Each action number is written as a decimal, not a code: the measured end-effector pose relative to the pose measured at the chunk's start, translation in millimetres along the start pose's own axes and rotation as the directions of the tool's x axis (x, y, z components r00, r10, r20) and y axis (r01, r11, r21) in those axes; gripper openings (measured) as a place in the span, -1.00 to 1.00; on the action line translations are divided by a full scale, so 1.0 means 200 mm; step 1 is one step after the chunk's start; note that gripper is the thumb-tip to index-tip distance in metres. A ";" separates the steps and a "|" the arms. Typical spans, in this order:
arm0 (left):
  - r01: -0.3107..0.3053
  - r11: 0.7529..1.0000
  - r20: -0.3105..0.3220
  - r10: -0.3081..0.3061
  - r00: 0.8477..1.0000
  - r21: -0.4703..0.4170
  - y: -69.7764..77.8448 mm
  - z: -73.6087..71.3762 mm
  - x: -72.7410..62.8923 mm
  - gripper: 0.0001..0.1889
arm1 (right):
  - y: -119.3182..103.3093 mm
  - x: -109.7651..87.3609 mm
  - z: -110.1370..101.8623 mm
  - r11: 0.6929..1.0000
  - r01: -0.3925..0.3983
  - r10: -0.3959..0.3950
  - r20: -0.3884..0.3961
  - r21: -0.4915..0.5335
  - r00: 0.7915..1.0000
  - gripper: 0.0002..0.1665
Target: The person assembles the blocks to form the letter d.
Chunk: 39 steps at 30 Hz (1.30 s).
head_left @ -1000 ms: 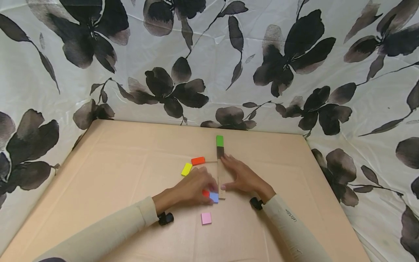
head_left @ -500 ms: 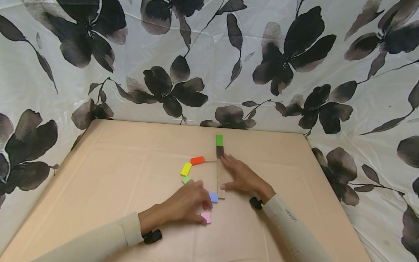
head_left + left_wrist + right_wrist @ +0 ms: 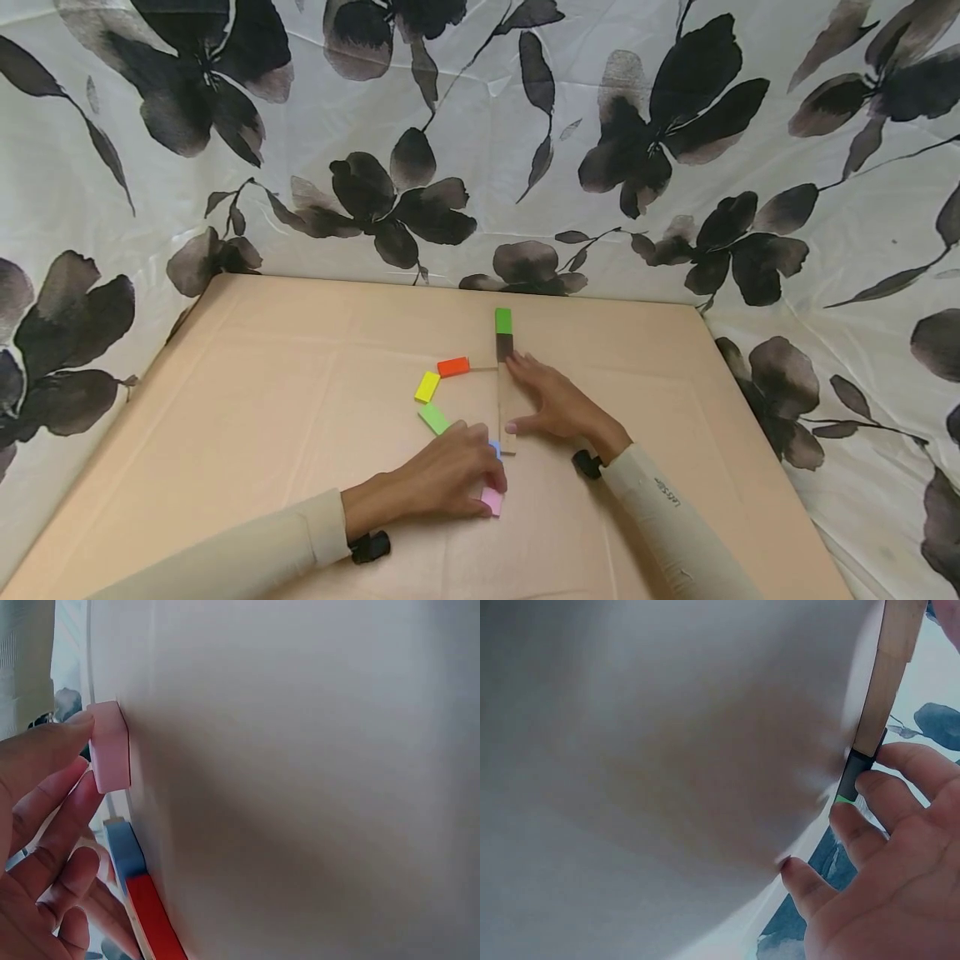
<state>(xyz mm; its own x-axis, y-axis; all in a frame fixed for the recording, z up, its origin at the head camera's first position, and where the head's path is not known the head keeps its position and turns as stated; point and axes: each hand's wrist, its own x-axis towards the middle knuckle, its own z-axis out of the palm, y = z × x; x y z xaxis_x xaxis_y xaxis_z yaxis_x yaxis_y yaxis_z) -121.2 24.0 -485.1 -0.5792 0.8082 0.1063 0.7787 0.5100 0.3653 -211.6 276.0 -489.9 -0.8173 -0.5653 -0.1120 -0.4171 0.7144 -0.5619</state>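
My left hand [image 3: 450,471] pinches a small pink block [image 3: 111,750] between thumb and fingers, close to the table's surface. Just beyond it are a blue block [image 3: 126,851] and a red block [image 3: 156,919]; in the head view the left hand covers the red one. My right hand [image 3: 558,400] rests along a column of plain wooden blocks [image 3: 507,408], its fingers spread and fairly straight. Its fingertips touch near the black block [image 3: 505,347], which has a green block [image 3: 503,321] at its far end.
A light green block [image 3: 433,418], a yellow block [image 3: 427,387] and an orange-red block [image 3: 453,367] curve round left of the column. A thin wooden piece [image 3: 483,369] links the orange-red block to the column. Floral cloth [image 3: 525,125] hangs behind the tan-covered table [image 3: 262,400].
My left hand left the red and blue blocks, came nearer to take the pink block, and slid it right, below the blue one. My right hand has stayed in place.
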 end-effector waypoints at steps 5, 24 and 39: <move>-0.041 0.999 -0.018 0.042 0.999 0.019 0.02 0.01 0.07 -0.78 | 0.00 0.00 0.00 1.000 0.004 -0.004 0.002 0.014 1.000 0.30; -0.013 0.998 -0.034 0.011 0.999 -0.055 -0.03 0.00 0.17 -0.78 | -0.02 0.00 -0.01 1.000 0.005 -0.005 0.010 -0.004 1.000 0.26; -0.009 0.999 -0.038 0.008 0.999 -0.034 -0.04 0.00 0.18 -0.78 | -0.03 0.00 -0.01 1.000 0.015 -0.015 0.000 -0.017 1.000 0.26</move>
<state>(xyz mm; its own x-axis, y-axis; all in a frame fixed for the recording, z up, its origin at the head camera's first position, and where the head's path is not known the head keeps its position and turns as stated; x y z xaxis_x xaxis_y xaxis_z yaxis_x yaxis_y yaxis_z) -147.4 48.9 -483.6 -0.5820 0.8002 0.1444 0.7751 0.4923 0.3960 -209.4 273.6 -485.7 -0.8110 -0.5759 -0.1033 -0.4360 0.7125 -0.5498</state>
